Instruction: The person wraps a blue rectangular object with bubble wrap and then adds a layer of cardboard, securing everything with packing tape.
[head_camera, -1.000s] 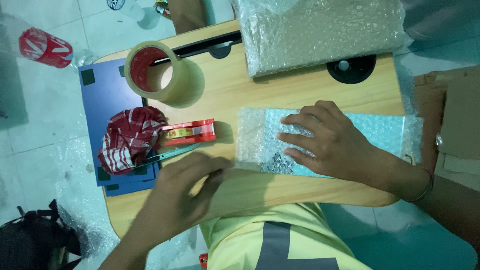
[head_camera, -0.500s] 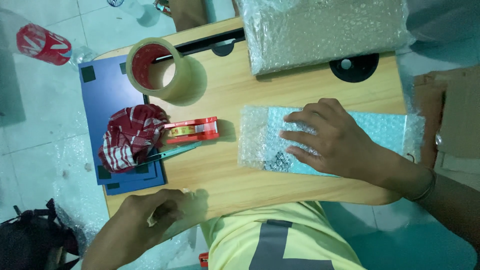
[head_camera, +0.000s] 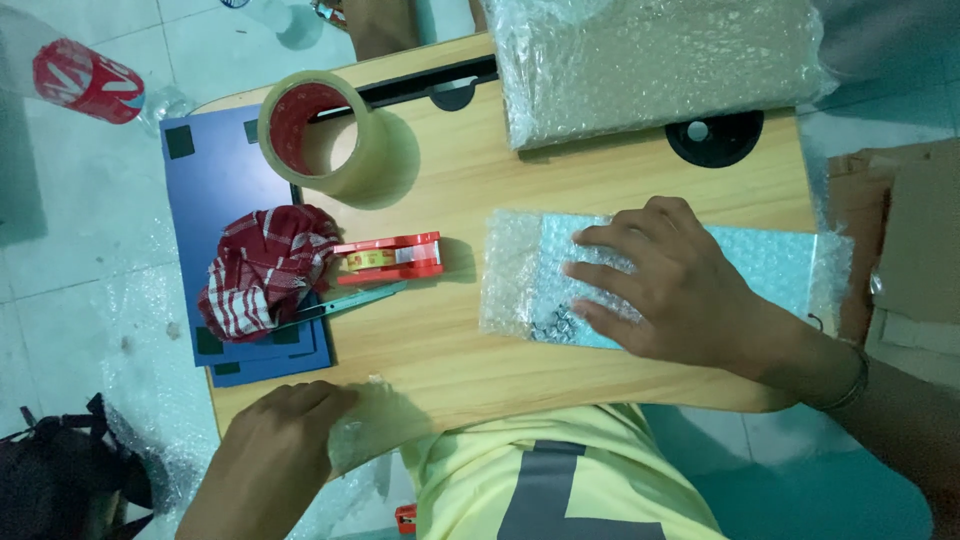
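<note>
At the near-left corner of the tabletop (head_camera: 600, 170): left hand (head_camera: 270, 455), fingers curled, pinching a loose piece of clear bubble wrap (head_camera: 365, 425) hanging half over the near edge; could slip off to the floor if pulled carelessly. Toward the left edge: one blue board stack (head_camera: 215, 200), one red checked cloth (head_camera: 262, 268), one tape roll (head_camera: 325, 135), one red tape dispenser (head_camera: 395, 257), one pair of scissors (head_camera: 350, 300). Toward the right edge: right hand (head_camera: 680, 285), fingers spread, pressing flat on one bubble-wrapped blue packet (head_camera: 770, 265); wrap may spring open if lifted. At the far edge: one large wrapped parcel (head_camera: 650, 60).
</note>
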